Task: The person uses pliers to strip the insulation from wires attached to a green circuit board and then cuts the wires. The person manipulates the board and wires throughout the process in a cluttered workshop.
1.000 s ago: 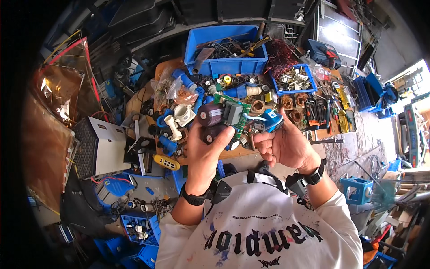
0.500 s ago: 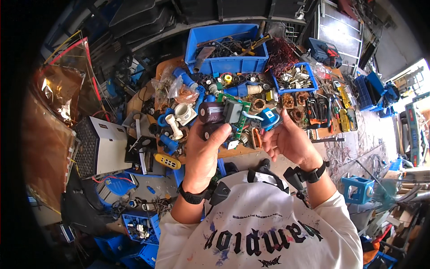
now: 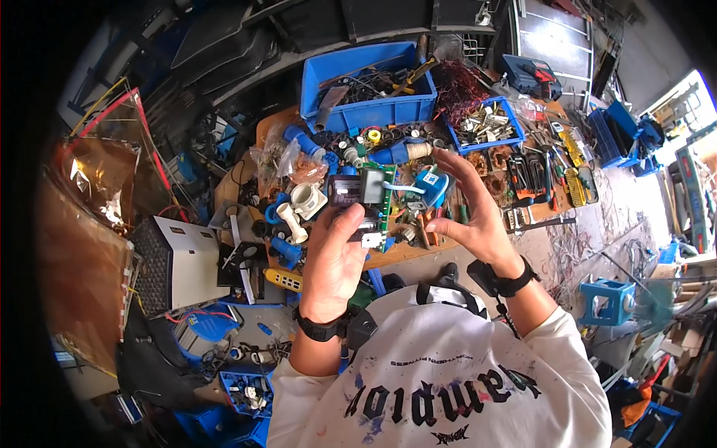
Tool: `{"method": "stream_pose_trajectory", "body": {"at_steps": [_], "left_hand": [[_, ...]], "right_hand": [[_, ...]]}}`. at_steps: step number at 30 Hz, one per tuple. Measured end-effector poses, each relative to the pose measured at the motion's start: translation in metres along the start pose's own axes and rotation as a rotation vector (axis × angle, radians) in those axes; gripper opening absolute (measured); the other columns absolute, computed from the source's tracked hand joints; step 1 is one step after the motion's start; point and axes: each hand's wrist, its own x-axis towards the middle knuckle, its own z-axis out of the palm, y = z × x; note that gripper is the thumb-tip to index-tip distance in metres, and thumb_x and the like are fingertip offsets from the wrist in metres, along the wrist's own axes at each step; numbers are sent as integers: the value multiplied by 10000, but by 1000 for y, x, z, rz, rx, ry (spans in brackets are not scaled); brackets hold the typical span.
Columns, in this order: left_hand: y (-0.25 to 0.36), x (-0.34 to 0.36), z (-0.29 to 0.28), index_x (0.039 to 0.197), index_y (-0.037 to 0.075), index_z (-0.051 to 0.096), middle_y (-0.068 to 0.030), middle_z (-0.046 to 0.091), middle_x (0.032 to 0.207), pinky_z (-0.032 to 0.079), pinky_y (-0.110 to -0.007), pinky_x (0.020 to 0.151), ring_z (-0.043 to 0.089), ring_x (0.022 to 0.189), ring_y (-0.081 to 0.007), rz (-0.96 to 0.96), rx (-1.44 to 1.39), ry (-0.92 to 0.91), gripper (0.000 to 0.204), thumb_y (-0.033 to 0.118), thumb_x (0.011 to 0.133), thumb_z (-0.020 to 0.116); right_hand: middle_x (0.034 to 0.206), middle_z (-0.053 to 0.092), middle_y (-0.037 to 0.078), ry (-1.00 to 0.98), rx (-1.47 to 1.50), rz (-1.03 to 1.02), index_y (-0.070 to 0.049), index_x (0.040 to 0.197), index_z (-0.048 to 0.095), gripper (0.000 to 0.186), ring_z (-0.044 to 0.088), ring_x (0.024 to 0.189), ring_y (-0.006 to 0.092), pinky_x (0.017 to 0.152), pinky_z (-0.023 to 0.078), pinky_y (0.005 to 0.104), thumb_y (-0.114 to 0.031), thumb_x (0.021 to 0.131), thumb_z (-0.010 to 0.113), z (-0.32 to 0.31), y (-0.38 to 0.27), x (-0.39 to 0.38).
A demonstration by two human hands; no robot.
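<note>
My left hand (image 3: 334, 261) is wrapped round a green circuit board (image 3: 387, 216) above the near side of the cluttered table. The board carries a dark cylindrical capacitor (image 3: 343, 191) and a grey block (image 3: 374, 187); my thumb lies over the lower parts. A white lead (image 3: 403, 188) runs from the board to a round blue component (image 3: 432, 188) on its right. Beside that component, my right hand (image 3: 482, 228) is open, thumb and fingers spread apart. Whether its fingertips touch the blue component cannot be made out.
A large blue bin (image 3: 370, 112) of cables and tools stands at the back. To its right are a blue tray (image 3: 485, 127) of metal pieces and a spread of hand tools (image 3: 534, 179). White pipe fittings (image 3: 306, 200) and a yellow remote-like box (image 3: 284, 280) lie left.
My right hand's fingers have spread wider and reach further up. The board in my left hand has turned slightly and shifted left, and the blue component sits a little further left.
</note>
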Motion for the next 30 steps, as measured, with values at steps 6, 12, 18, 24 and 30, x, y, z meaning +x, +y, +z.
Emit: {"method": "stream_pose_trajectory", "body": {"at_steps": [6, 12, 18, 24, 30], "left_hand": [[1, 1, -3, 1215, 24, 569, -134, 661, 1124, 486, -445, 882, 626, 1058, -327, -75, -43, -30, 380, 285, 938, 578], [10, 1, -6, 1146, 55, 615, -83, 684, 1057, 518, -425, 823, 648, 973, -241, -41, 3, -58, 307, 260, 918, 618], [16, 9, -11, 1101, 50, 630, -81, 684, 1041, 538, -401, 753, 660, 918, -215, -11, 62, -108, 273, 244, 910, 633], [12, 37, -34, 1056, 11, 600, -54, 648, 956, 527, -335, 778, 643, 856, -150, -62, 111, -87, 221, 168, 907, 642], [2, 58, -60, 1052, 35, 600, -13, 614, 975, 476, -261, 778, 584, 892, -95, -103, 196, -101, 216, 169, 894, 663]], "right_hand": [[1311, 556, 108, -122, 102, 138, -37, 1357, 438, 800, 504, 1228, 202, 1056, 365, 354, -162, 686, 854, -2, -15, 4], [1259, 546, 74, -58, 231, 213, -14, 1284, 507, 660, 465, 1226, 170, 1062, 329, 317, -136, 719, 825, -6, -19, 2], [1142, 589, 60, -139, 320, 395, 18, 1278, 516, 617, 526, 1017, 115, 909, 396, 269, -202, 777, 800, -18, -20, 5], [848, 637, 9, -197, 319, 396, 35, 1218, 576, 525, 549, 663, 40, 545, 441, 210, -345, 879, 700, -21, -19, 8], [849, 640, 31, -254, 361, 598, 69, 1121, 620, 557, 580, 648, 68, 574, 471, 212, -446, 911, 631, -22, -15, 13]]}}
